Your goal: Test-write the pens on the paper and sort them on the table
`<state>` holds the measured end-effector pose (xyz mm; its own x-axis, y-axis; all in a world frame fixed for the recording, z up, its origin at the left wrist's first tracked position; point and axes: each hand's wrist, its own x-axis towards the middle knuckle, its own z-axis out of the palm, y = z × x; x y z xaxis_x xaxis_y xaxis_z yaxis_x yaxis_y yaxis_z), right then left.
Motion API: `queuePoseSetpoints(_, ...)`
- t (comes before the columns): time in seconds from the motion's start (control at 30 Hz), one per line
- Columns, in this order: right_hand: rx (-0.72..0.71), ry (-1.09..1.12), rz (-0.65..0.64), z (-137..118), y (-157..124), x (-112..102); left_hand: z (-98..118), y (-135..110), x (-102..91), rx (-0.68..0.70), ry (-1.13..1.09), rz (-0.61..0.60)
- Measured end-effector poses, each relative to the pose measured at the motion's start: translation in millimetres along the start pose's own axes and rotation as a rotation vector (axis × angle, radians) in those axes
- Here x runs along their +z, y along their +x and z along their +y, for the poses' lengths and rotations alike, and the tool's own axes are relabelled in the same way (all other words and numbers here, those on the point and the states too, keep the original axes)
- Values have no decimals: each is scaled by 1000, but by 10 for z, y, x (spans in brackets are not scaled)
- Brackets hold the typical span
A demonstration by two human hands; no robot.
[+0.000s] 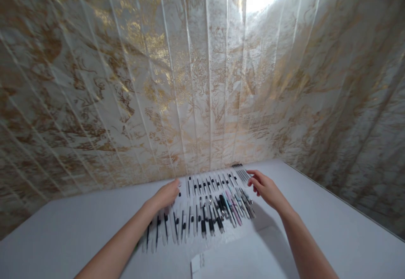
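My left hand [168,193] is at the left end of the upper row of pen parts [209,184]. Its fingers are bent and pressed together, and what they hold, if anything, I cannot make out. A small black piece [179,194] lies just by its fingertips. Over the right end of the rows hovers my right hand [263,188], its fingers apart and nothing visible in them. Closest to it are several thin grey rods [243,175]. A lower row of clear tubes with dark refills [176,226] passes partly under my left forearm.
Assembled-looking pens [233,207], some black, pink and light blue, lie bunched at centre right. A white sheet or packet [234,260] is at the table's front. Gold-patterned curtain [190,80] hangs behind the white table [79,224]. Black tips [237,165] sit by the back edge.
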<state>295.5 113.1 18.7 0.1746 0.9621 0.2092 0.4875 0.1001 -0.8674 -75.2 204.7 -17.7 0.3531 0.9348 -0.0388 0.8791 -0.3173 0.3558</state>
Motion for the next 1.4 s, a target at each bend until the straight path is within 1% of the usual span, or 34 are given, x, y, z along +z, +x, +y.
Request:
queuePoseSetpoints(0.13, -18, 3, -23, -76, -33, 34, 116, -17, 9, -23, -50, -44)
queuePoseSetpoints(0.2, -29, 18, -33, -146, -51, 47, 200, -45, -52, -24, -111, -40)
queuePoseSetpoints(0.27, -44, 43, -57, -271, -88, 88, 339, -155, -136, 4, -200, -21)
queuePoseSetpoints(0.33, -65, 102, -122, -457, -164, 176, 550, -375, -203, 66, -318, -16)
queuePoseSetpoints(0.37, -76, 148, -175, -569, -218, 238, 676, -521, -220, 106, -386, -34)
queuePoseSetpoints(0.47, -80, 408, -434, -905, -427, 482, 1058, -993, -207, 225, -599, -156)
queuePoseSetpoints(0.5, -70, 477, -517, -996, -500, 568, 1161, -1128, -190, 265, -804, -244)
queuePoseSetpoints(0.57, -41, 549, -607, -1123, -625, 710, 1300, -1325, -164, 297, -1065, -334)
queuePoseSetpoints(0.6, -39, 565, -612, -1159, -668, 750, 1334, -1385, -159, 301, -1160, -363)
queuePoseSetpoints(0.63, -47, 572, -589, -1181, -695, 761, 1347, -1423, -163, 303, -1210, -377)
queuePoseSetpoints(0.67, -64, 578, -539, -1192, -707, 739, 1344, -1445, -175, 307, -1230, -389)
queuePoseSetpoints(0.73, -120, 598, -357, -1200, -692, 601, 1317, -1462, -218, 310, -1176, -418)
queuePoseSetpoints(0.8, -177, 623, -115, -1204, -657, 385, 1292, -1472, -271, 301, -1052, -446)
queuePoseSetpoints(0.83, -200, 631, -14, -1208, -644, 276, 1288, -1479, -296, 291, -992, -454)
queuePoseSetpoints(0.87, -219, 633, 50, -1215, -639, 180, 1291, -1487, -317, 283, -944, -458)
queuePoseSetpoints(0.9, -234, 634, 82, -1225, -643, 107, 1299, -1496, -334, 279, -913, -461)
queuePoseSetpoints(0.93, -244, 631, 88, -1238, -654, 61, 1311, -1505, -348, 278, -895, -460)
queuePoseSetpoints(1.0, -255, 618, 63, -1272, -693, 45, 1338, -1518, -362, 273, -875, -462)
queuePoseSetpoints(1.23, -238, 526, -67, -1402, -800, 270, 1348, -1525, -333, 272, -904, -464)
queuePoseSetpoints(1.33, -215, 513, -160, -1404, -826, 330, 1331, -1522, -317, 274, -933, -456)
queuePoseSetpoints(1.4, -210, 458, -268, -1399, -851, 357, 1317, -1512, -301, 286, -1004, -433)
